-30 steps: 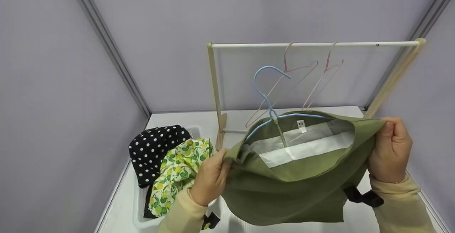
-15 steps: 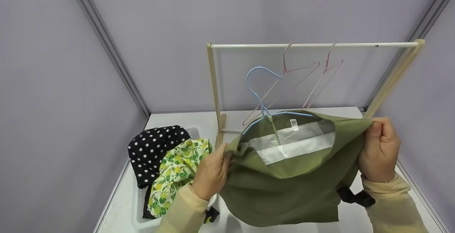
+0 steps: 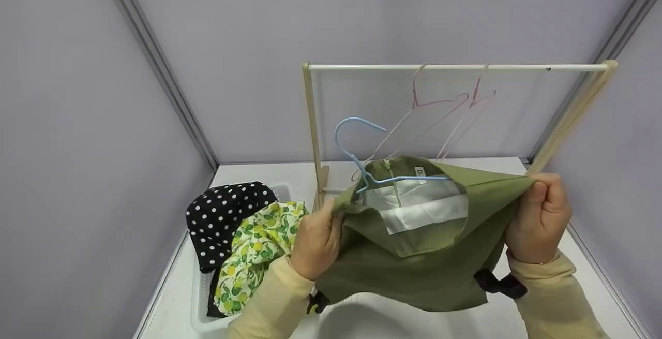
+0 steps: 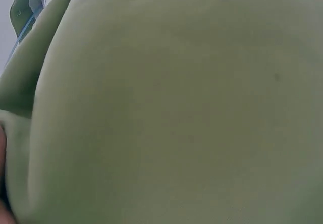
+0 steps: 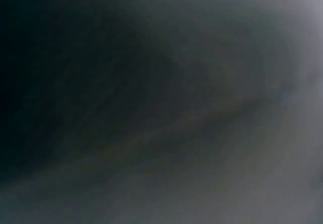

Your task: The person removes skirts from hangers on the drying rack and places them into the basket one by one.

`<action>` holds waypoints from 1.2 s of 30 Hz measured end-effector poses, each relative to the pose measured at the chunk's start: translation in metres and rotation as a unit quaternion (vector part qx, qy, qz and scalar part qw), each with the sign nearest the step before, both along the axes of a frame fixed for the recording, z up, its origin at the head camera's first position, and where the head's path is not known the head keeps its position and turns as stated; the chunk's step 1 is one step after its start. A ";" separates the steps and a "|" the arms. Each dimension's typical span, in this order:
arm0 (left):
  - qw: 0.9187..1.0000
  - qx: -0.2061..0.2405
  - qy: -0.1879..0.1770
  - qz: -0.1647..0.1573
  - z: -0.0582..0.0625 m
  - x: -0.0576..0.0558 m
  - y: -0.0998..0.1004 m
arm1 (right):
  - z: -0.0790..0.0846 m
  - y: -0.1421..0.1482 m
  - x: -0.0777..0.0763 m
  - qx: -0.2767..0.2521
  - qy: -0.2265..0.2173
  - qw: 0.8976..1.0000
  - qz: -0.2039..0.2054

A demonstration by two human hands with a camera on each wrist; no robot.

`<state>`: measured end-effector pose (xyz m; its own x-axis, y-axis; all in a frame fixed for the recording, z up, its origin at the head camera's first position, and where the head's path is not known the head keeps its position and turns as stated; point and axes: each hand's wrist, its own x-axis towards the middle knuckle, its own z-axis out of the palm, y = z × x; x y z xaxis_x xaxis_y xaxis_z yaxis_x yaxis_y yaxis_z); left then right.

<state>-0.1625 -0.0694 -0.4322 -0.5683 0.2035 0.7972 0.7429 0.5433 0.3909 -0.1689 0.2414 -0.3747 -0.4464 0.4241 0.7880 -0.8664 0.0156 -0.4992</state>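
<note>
An olive-green garment [image 3: 408,284] hangs stretched between both hands in the head view, its wide opening facing up. A zip and a white tag show inside, along with a pale lining band. The left hand [image 3: 316,238] grips the left edge of the opening; the right hand [image 3: 538,220] pinches the right corner and pulls it taut. A blue hanger [image 3: 357,162] sits in the opening, hook pointing up, with part of its arms hidden by cloth. Green cloth [image 4: 171,103] fills most of the left wrist view. The right wrist view is dark and blurred.
Behind stands a clothes rack with a white rail [image 3: 362,68], with pink hangers [image 3: 439,102] hooked on it. To the left, a white basket [image 3: 199,297] holds black polka-dot cloth [image 3: 227,220] and lemon-print cloth [image 3: 258,256]. Grey panels enclose the white table [image 3: 248,171].
The right hand has moved left, carrying the garment's right corner with it; the left hand has shifted slightly right. The hanger has tilted, its hook moving left and down. The garment's lower edge has risen.
</note>
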 end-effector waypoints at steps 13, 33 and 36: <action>0.996 0.046 0.070 -0.015 0.065 -0.014 -0.031 | 0.050 -0.026 -0.017 -0.005 0.041 0.999 0.013; 0.979 0.107 0.030 0.172 0.068 -0.042 -0.149 | 0.055 -0.105 -0.038 0.339 -0.083 0.932 0.101; 0.974 0.102 -0.005 0.200 0.050 -0.045 -0.150 | 0.050 -0.122 -0.030 0.355 -0.095 0.922 0.118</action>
